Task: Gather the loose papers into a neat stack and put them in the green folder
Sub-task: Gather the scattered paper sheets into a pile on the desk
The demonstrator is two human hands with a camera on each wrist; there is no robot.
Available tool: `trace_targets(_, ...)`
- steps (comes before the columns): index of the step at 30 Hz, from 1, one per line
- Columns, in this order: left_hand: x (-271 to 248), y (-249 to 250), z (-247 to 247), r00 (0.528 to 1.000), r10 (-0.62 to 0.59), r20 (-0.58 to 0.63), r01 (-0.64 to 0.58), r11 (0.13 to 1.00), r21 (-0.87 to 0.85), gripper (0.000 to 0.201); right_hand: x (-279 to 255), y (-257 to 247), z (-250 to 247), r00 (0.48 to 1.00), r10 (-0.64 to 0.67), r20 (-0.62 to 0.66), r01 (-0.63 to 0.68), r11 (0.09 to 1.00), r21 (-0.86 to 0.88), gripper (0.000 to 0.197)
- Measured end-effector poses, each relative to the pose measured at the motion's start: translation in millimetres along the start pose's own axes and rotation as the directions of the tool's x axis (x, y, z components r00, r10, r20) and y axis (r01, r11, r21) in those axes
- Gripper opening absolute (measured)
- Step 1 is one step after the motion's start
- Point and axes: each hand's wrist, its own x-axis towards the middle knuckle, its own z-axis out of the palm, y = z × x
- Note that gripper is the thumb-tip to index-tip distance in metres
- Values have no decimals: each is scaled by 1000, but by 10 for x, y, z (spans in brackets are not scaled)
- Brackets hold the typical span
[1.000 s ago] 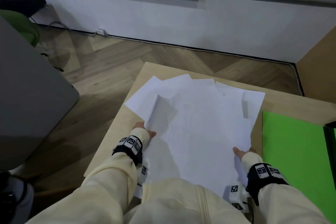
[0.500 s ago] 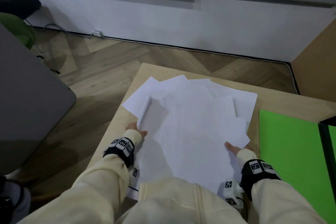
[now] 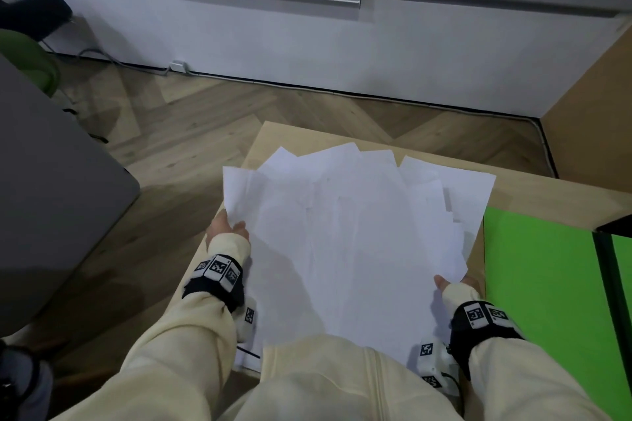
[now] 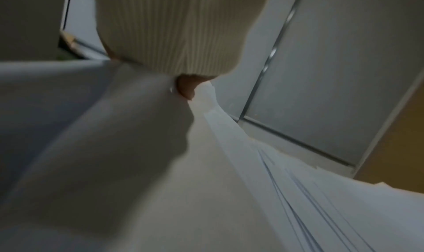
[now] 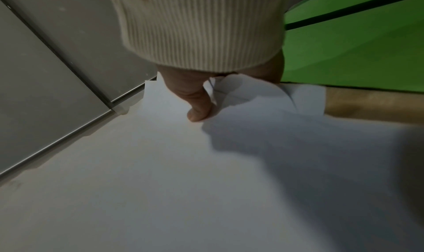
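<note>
Several loose white papers [image 3: 352, 232] lie fanned and overlapping on the wooden table [image 3: 273, 137]. My left hand [image 3: 227, 227] grips the left edge of the pile, thumb on top, with the sheets lifted there. My right hand [image 3: 453, 282] grips the pile's lower right edge; in the right wrist view its thumb [image 5: 197, 103] presses on top of the papers [image 5: 183, 165] while the fingers go under. In the left wrist view only a fingertip [image 4: 185, 89] shows against the papers [image 4: 229, 183]. The green folder [image 3: 547, 284] lies open on the table to the right, also green folder [image 5: 355, 47].
The table's left edge drops to a wooden floor [image 3: 205, 113]. A grey cabinet side [image 3: 51, 198] stands at the left. A white wall with grey panels [image 3: 342, 27] is behind. A wooden panel [image 3: 598, 96] rises at the back right.
Both hands have drawn the papers closer together. The left hand has moved out and up along the left edge, and the curled sheet there now stands lifted and flatter.
</note>
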Motion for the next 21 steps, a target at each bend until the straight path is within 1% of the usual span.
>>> trace_targets(2, -15, 117, -177, 992, 86, -96, -89, 996, -26, 31, 61, 33, 12, 1000, 6, 5, -6, 1000, 6, 77)
trace_targets(3, -33, 183, -267, 983, 119, -137, -130, 989, -69, 30, 103, 49, 20, 1000, -14, -25, 14, 1000, 5, 78)
trace_targets(4, -9, 222, -327, 975, 142, -169, -162, 981, -111, 31, 130, 61, 12, 997, -39, -61, 40, 999, 18, 76)
trace_targets(5, 26, 241, -358, 974, 150, -173, -175, 974, -142, 33, 160, 71, 5, 997, -44, -69, 46, 999, 17, 71)
trace_targets(6, 54, 231, -362, 981, 139, -135, -160, 974, -161, 37, 138, 67, -13, 998, -37, -44, 38, 999, 28, 65)
trace_targets(7, 70, 194, -341, 993, 111, -43, -117, 978, -174, 43, 136, 61, -22, 999, -24, -25, 25, 999, 32, 62)
trace_targets(8, 60, 141, -294, 993, 76, 85, -59, 981, -184, 49, 121, 49, -16, 1000, -21, -21, 22, 999, 49, 64)
trace_targets(9, 52, 54, -227, 977, 35, 208, 1, 986, -169, 52, 120, 41, -4, 998, -46, -40, 48, 998, 42, 69)
trace_targets(10, 28, -22, -166, 963, 6, 269, 31, 990, -135, 52, 42, 38, -19, 996, -75, -57, 77, 996, 35, 73)
trace_targets(11, 4, -80, -119, 965, -21, 263, 48, 994, -99, 50, 29, 55, -20, 994, -89, -60, 91, 996, 24, 75)
trace_targets(13, -34, -90, -84, 986, -10, 167, 19, 998, -57, 44, 86, 103, 7, 993, -105, -53, 106, 994, 15, 78)
trace_targets(15, -57, 45, -149, 993, 94, 76, -97, 995, 29, 39, 131, 124, 10, 993, -107, -52, 108, 994, 12, 77)
trace_targets(16, -65, 146, -216, 986, 162, 30, -164, 983, 78, 36, 75, 106, -4, 994, -93, -52, 94, 996, 11, 76)
trace_targets(18, -117, 385, -396, 960, 276, -44, -271, 957, 101, 33, 20, 69, -8, 996, -64, -65, 66, 998, 22, 75)
trace_targets(19, -156, 498, -494, 944, 319, -79, -316, 947, 54, 35, 14, 50, 0, 997, -47, -66, 49, 998, 32, 75)
trace_targets(21, -293, 723, -700, 892, 415, -179, -434, 897, -84, 39, -7, 24, 5, 999, -29, -36, 30, 999, 30, 72)
